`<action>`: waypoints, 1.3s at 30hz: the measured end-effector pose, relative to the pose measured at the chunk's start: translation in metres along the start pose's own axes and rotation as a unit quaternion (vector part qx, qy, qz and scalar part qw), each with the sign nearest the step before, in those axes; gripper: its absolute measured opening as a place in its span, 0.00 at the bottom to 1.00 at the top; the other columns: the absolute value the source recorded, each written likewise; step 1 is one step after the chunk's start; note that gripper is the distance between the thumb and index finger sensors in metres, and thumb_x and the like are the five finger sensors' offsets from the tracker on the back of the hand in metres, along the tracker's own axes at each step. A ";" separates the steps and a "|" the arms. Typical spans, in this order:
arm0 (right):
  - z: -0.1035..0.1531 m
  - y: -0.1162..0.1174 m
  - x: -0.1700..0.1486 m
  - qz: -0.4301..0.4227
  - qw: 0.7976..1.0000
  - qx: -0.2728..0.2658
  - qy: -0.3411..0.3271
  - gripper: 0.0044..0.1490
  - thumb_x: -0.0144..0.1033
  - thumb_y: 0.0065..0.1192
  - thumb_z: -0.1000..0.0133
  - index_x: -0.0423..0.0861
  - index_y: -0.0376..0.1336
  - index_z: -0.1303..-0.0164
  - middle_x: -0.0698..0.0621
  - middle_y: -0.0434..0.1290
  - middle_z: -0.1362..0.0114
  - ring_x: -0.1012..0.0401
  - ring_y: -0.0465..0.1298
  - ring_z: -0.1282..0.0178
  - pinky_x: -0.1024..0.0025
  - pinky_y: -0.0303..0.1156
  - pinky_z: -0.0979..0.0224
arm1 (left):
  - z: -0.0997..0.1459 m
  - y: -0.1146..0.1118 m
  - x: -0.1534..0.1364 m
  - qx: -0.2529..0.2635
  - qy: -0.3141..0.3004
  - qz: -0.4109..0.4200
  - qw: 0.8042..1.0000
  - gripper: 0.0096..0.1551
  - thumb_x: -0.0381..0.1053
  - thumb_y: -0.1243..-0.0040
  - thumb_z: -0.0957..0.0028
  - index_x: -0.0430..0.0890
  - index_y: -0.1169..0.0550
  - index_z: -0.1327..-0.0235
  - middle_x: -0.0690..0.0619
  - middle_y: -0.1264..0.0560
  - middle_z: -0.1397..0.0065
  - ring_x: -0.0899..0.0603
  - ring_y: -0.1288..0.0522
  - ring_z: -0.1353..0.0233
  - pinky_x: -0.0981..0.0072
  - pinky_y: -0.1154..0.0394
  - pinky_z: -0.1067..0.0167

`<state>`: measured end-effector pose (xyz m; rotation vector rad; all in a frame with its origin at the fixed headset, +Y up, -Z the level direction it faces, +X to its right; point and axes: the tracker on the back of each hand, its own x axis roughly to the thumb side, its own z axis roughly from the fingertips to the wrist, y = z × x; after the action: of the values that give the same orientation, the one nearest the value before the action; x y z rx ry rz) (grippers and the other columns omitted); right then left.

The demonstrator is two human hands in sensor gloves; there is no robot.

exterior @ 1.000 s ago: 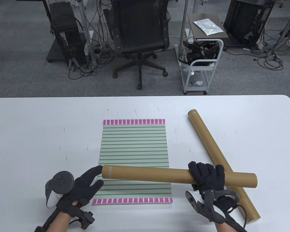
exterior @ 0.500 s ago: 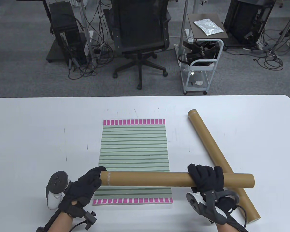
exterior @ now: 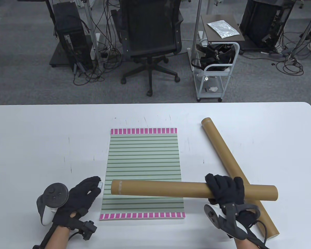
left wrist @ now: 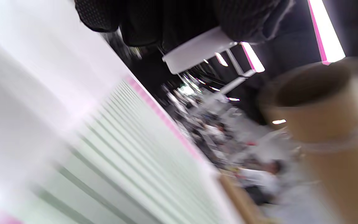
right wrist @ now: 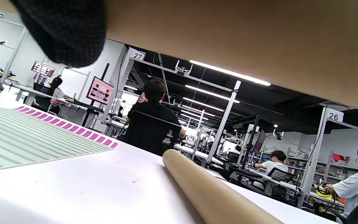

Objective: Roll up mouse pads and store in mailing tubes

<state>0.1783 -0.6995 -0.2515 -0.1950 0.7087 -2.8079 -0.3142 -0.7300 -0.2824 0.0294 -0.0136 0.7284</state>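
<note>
A green-striped mouse pad [exterior: 143, 155] with pink end bands lies flat at the table's middle. My right hand [exterior: 224, 189] grips a brown mailing tube [exterior: 165, 187] and holds it level above the pad's near end. The tube's left end stands open in the left wrist view [left wrist: 315, 93]. My left hand [exterior: 96, 185] pinches a white end cap [exterior: 100, 185] just left of that end, apart from it; the cap also shows in the left wrist view [left wrist: 194, 53]. A second mailing tube [exterior: 223, 153] lies slantwise on the table under the held tube's right end.
The table's far edge [exterior: 155, 104] runs across the view. Beyond it stand an office chair [exterior: 150, 39] and a small white cart [exterior: 217, 64]. The second tube also shows lying on the table in the right wrist view [right wrist: 210, 193].
My left hand gripped the tube's left end, then drew away to the left with the white cap. The tube's left end is now open. The right hand shifted the tube slightly right.
</note>
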 end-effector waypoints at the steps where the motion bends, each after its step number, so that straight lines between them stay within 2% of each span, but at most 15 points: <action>1: 0.000 0.000 0.000 -0.001 1.000 -0.001 0.001 0.48 0.52 0.69 0.53 0.60 0.48 0.26 0.58 0.62 0.24 0.56 0.68 0.26 0.42 0.58 0.19 | 0.000 0.003 -0.001 0.014 0.014 -0.069 0.997 0.22 0.58 0.39 0.52 0.45 0.21 0.53 0.61 0.28 0.25 0.45 0.31 0.20 0.53 0.32 0.22; 3: 0.000 -0.001 -0.001 -0.001 1.000 -0.004 0.001 0.49 0.52 0.70 0.53 0.60 0.48 0.26 0.58 0.62 0.24 0.56 0.67 0.26 0.42 0.58 0.19 | 0.000 0.004 -0.003 0.032 0.044 -0.183 0.982 0.22 0.58 0.38 0.53 0.46 0.20 0.53 0.63 0.27 0.26 0.45 0.30 0.20 0.53 0.32 0.22; 6: 0.000 -0.001 -0.001 0.003 1.000 -0.007 0.000 0.49 0.52 0.70 0.54 0.60 0.48 0.26 0.58 0.62 0.24 0.56 0.67 0.26 0.42 0.58 0.19 | -0.003 -0.002 -0.006 0.011 0.072 -0.265 0.962 0.22 0.57 0.35 0.55 0.46 0.18 0.54 0.62 0.25 0.27 0.45 0.29 0.21 0.52 0.31 0.23; 8: 0.001 -0.001 -0.001 0.007 1.000 -0.007 -0.001 0.49 0.52 0.70 0.54 0.60 0.48 0.26 0.58 0.62 0.24 0.56 0.67 0.26 0.42 0.58 0.19 | -0.005 -0.008 -0.008 -0.016 0.087 -0.326 0.941 0.22 0.57 0.34 0.57 0.46 0.17 0.55 0.63 0.25 0.27 0.45 0.29 0.21 0.51 0.31 0.23; 11: 0.001 -0.001 -0.002 0.010 1.000 -0.005 -0.001 0.49 0.52 0.70 0.54 0.60 0.48 0.26 0.58 0.62 0.24 0.56 0.67 0.26 0.42 0.58 0.19 | -0.008 -0.014 -0.012 -0.044 0.098 -0.359 0.927 0.21 0.56 0.33 0.57 0.47 0.16 0.55 0.63 0.24 0.27 0.45 0.29 0.21 0.51 0.31 0.23; 13: 0.001 -0.001 -0.003 0.008 1.000 -0.003 -0.001 0.49 0.52 0.70 0.54 0.59 0.48 0.26 0.58 0.62 0.24 0.56 0.68 0.26 0.42 0.57 0.19 | -0.010 -0.017 -0.016 -0.071 0.103 -0.340 0.932 0.22 0.56 0.33 0.57 0.47 0.16 0.55 0.62 0.24 0.27 0.44 0.27 0.22 0.51 0.30 0.24; 15: 0.001 -0.001 -0.004 0.000 1.000 -0.001 0.002 0.49 0.52 0.70 0.54 0.59 0.48 0.25 0.58 0.62 0.24 0.56 0.67 0.26 0.42 0.57 0.19 | -0.010 -0.018 -0.019 -0.074 0.111 -0.319 0.938 0.22 0.56 0.33 0.57 0.46 0.16 0.54 0.61 0.24 0.27 0.43 0.27 0.22 0.50 0.30 0.25; 18: 0.001 -0.001 -0.004 -0.005 1.000 -0.001 0.002 0.49 0.52 0.70 0.54 0.59 0.48 0.26 0.58 0.62 0.24 0.56 0.67 0.26 0.42 0.56 0.18 | -0.012 -0.019 -0.022 -0.094 0.118 -0.328 0.933 0.23 0.56 0.33 0.57 0.47 0.17 0.53 0.62 0.25 0.26 0.44 0.26 0.23 0.51 0.29 0.26; 22: 0.000 -0.002 -0.004 -0.006 1.000 0.000 -0.002 0.50 0.52 0.70 0.54 0.60 0.48 0.26 0.58 0.62 0.24 0.56 0.67 0.26 0.42 0.56 0.18 | -0.012 -0.018 -0.023 -0.093 0.120 -0.321 0.935 0.23 0.56 0.34 0.57 0.47 0.17 0.52 0.61 0.25 0.26 0.43 0.26 0.24 0.51 0.29 0.26; 25: 0.000 -0.002 -0.003 -0.004 1.000 0.002 -0.005 0.49 0.52 0.70 0.54 0.60 0.48 0.26 0.59 0.62 0.24 0.56 0.67 0.26 0.42 0.56 0.18 | -0.012 -0.018 -0.023 -0.088 0.118 -0.319 0.936 0.27 0.62 0.40 0.55 0.48 0.17 0.51 0.60 0.26 0.25 0.43 0.27 0.23 0.51 0.29 0.26; 29: -0.001 -0.002 -0.004 -0.011 1.000 0.015 -0.007 0.49 0.52 0.70 0.54 0.60 0.48 0.25 0.59 0.62 0.24 0.57 0.68 0.26 0.43 0.56 0.18 | -0.010 -0.010 -0.019 -0.058 0.109 -0.279 0.952 0.31 0.66 0.45 0.56 0.48 0.19 0.48 0.57 0.26 0.24 0.41 0.27 0.24 0.58 0.25 0.30; 31: -0.007 0.000 -0.008 -0.033 0.998 0.051 -0.012 0.49 0.53 0.70 0.55 0.59 0.50 0.25 0.58 0.64 0.25 0.56 0.69 0.27 0.42 0.58 0.19 | -0.008 -0.007 -0.016 -0.038 0.096 -0.251 0.962 0.33 0.67 0.45 0.56 0.50 0.22 0.44 0.55 0.27 0.24 0.40 0.27 0.24 0.59 0.25 0.31; 34: -0.016 0.008 -0.017 -0.069 0.993 0.097 0.002 0.49 0.53 0.71 0.55 0.57 0.52 0.24 0.56 0.65 0.25 0.54 0.69 0.28 0.41 0.58 0.19 | -0.008 -0.008 -0.010 -0.035 0.068 -0.201 0.977 0.36 0.68 0.46 0.57 0.52 0.26 0.38 0.54 0.30 0.21 0.41 0.30 0.23 0.60 0.26 0.31; 36: -0.023 0.013 -0.029 -0.073 0.991 0.112 0.018 0.49 0.53 0.70 0.55 0.57 0.52 0.24 0.55 0.66 0.25 0.54 0.70 0.28 0.41 0.59 0.20 | -0.007 -0.010 -0.004 -0.039 0.045 -0.195 0.979 0.38 0.69 0.47 0.57 0.53 0.29 0.35 0.54 0.33 0.19 0.41 0.32 0.21 0.61 0.26 0.30; 39: -0.037 0.024 -0.063 -0.065 0.985 0.149 0.063 0.49 0.52 0.70 0.55 0.57 0.52 0.24 0.55 0.65 0.25 0.54 0.70 0.28 0.41 0.59 0.20 | -0.003 -0.014 0.008 -0.038 0.006 -0.221 0.975 0.40 0.70 0.48 0.58 0.55 0.33 0.32 0.57 0.37 0.17 0.43 0.34 0.20 0.64 0.27 0.31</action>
<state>0.2366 -0.6874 -0.3000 -0.0094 0.3000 -3.0276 -0.2993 -0.7349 -0.2860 -0.0451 -0.0218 0.2828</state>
